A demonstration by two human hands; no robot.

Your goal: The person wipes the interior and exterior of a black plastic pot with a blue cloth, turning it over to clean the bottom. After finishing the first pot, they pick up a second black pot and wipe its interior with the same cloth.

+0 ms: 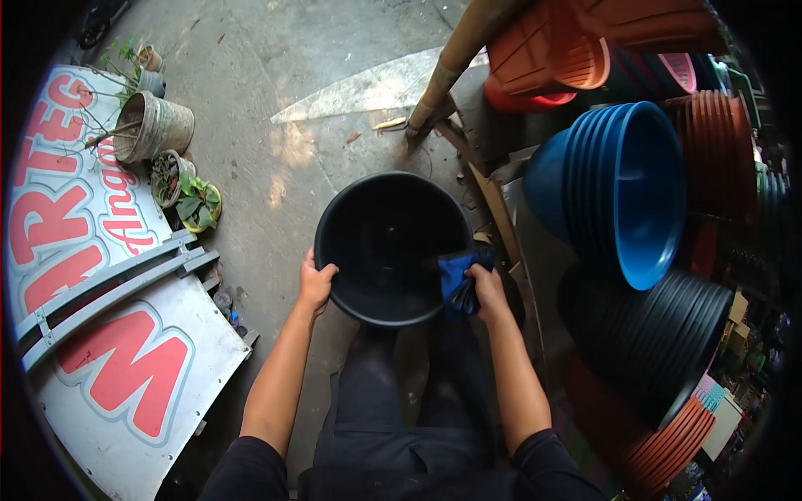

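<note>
Dark cloth trousers (369,401) lie nearest, fingers of the left hand (316,285) gripping a central round black plastic tub (391,219), those of the right hand (487,290) a blue fabric cloth (454,269), apparently for wiping that calls for steady support.

Soft daylight dapples the concrete (251,125), while fisheye curvature bends edges toward black corners.

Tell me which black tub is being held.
The single black tub, its rim in the left hand; the other black tubs are nested together in a stack on the right.
</note>
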